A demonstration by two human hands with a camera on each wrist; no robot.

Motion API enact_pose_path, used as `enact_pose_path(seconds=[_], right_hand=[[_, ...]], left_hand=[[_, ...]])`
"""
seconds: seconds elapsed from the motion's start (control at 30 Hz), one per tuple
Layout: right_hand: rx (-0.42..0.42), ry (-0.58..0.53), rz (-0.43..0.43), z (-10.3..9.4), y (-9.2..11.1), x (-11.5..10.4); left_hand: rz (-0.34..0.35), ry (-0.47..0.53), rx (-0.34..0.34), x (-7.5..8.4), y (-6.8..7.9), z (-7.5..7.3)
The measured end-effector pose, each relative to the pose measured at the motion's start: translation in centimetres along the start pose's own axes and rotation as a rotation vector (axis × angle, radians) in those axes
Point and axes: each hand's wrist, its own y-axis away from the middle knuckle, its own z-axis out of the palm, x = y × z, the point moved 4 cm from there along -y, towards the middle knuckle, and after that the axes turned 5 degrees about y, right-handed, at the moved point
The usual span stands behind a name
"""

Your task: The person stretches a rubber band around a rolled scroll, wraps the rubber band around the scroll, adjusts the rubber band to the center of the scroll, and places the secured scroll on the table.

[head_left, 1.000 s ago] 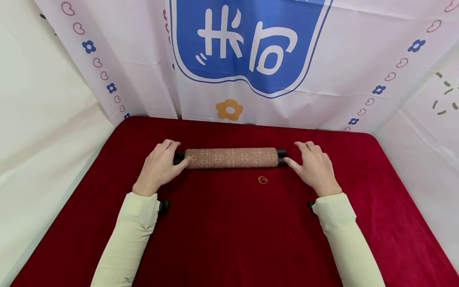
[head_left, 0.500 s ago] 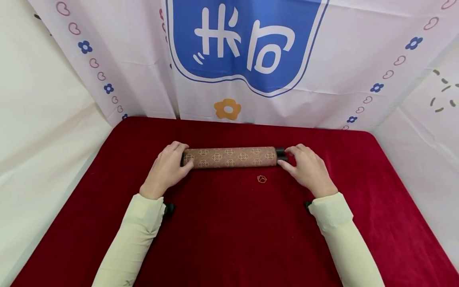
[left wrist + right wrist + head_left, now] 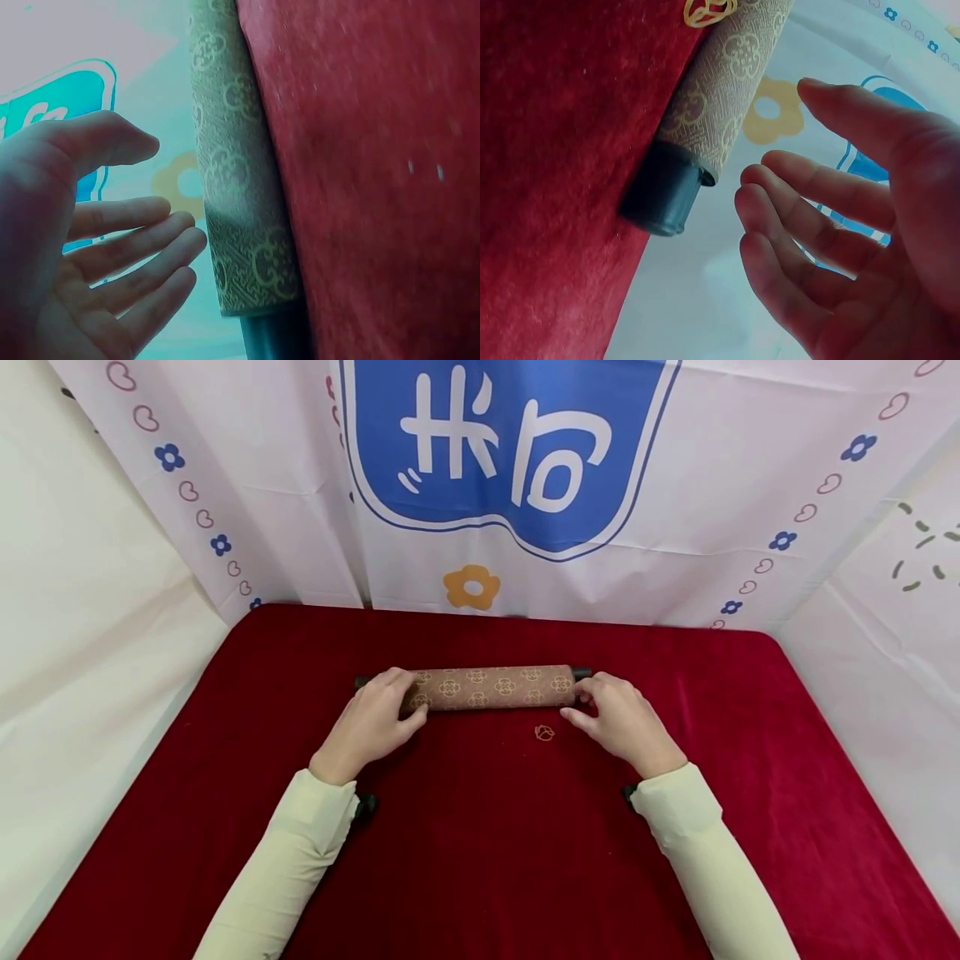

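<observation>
A rolled-up scroll [image 3: 502, 687], brown with a gold floral pattern, lies across the red cloth with black rod ends sticking out on both sides. Over its left end hovers my left hand [image 3: 375, 718], fingers gently bent; the left wrist view shows them apart from the patterned roll [image 3: 232, 165]. At the right end is my right hand [image 3: 622, 718], thumb and fingers spread, covering part of a black rod end [image 3: 664, 191] in the head view. A gap between this hand and the scroll shows in the right wrist view.
A small tangled rubber band [image 3: 544, 733] lies on the cloth just in front of the scroll. The red-covered table [image 3: 480, 860] meets a white printed curtain [image 3: 300, 527] at the back, with white cloth walls on both sides.
My left hand has moved right, over the scroll's left end, uncovering the far rod tip. The right hand has moved left towards the scroll. The scroll lies where it was.
</observation>
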Motion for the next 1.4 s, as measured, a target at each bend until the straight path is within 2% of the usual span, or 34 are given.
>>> enact_pose_path(seconds=[0.13, 0.37, 0.63, 0.93, 1.2, 1.4], right_hand=[[-0.013, 0.001, -0.035, 0.4, 0.1, -0.5], [-0.064, -0.032, -0.070, 1.2, 0.1, -1.3], [-0.079, -0.019, -0.101, 2.2, 0.2, -1.9], [-0.133, -0.040, -0.073, 3.2, 0.2, -2.1], [-0.164, -0.038, -0.079, 3.6, 0.4, -2.5], [-0.177, -0.014, -0.073, 3.8, 0.4, -2.6]], left_hand=[[0.015, 0.001, -0.022, 0.5, 0.0, 0.2], [0.035, 0.001, -0.005, 1.4, 0.0, 0.2], [0.086, 0.008, -0.039, 2.4, 0.2, 0.8], [0.123, 0.034, -0.070, 3.4, 0.2, 1.5], [0.163, 0.007, -0.081, 3.9, 0.3, 2.2], [0.167, 0.003, -0.107, 4.3, 0.3, 2.4]])
